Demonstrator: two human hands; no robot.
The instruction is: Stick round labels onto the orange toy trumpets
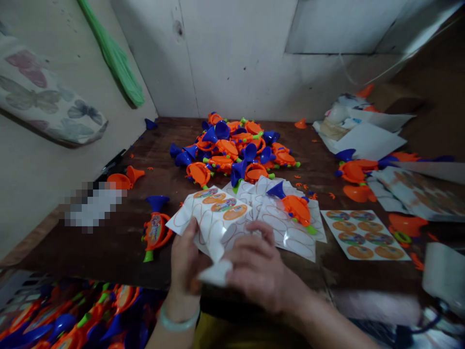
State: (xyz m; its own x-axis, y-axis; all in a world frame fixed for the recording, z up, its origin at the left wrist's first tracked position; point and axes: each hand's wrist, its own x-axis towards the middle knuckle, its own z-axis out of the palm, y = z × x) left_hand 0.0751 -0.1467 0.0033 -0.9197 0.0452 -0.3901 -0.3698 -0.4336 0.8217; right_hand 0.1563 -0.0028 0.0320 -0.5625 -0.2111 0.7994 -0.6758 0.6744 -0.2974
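My left hand, with a pale bangle at its wrist, grips the lower left of a sticker sheet bearing orange oval stickers. My right hand is closed on the sheet's lower part, where the white paper is bent and blurred. Under and behind the sheet lie white backing sheets with empty oval outlines. An orange toy trumpet with a blue horn rests on those backing sheets. Left of my hands lies another toy trumpet with an oval sticker on it.
A heap of orange and blue toy trumpets lies at the middle back. On the right are a flat sticker sheet, more sheets and a white roll. A basket of toys stands at the lower left.
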